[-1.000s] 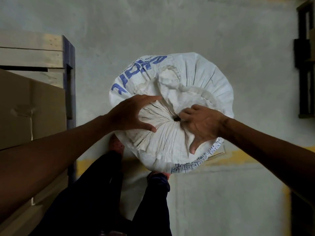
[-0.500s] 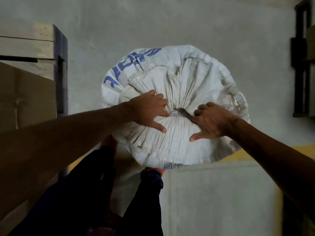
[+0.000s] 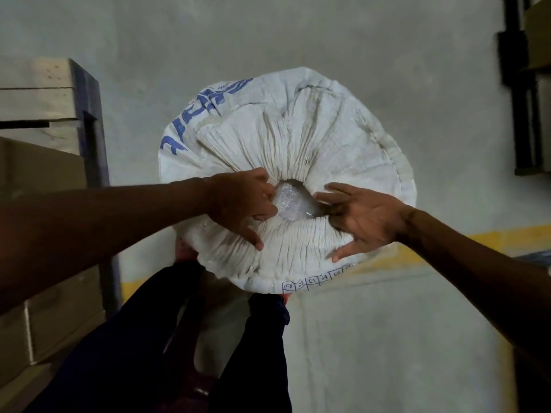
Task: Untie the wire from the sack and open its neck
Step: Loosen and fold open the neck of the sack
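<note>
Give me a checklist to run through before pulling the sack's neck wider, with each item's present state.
1. Neck of the white woven sack with blue lettering partly open: ok; a gap shows a clear plastic liner.
2. Tie wire off the neck: cannot tell; no wire visible.
3. Left hand at the opening's left edge: ok.
4. Right hand on the opening's right edge: ok, fingers spread, not gripping.
5. Sack upright on the grey concrete floor: ok.
6. Liner opened: not ok, looks bunched.
</note>
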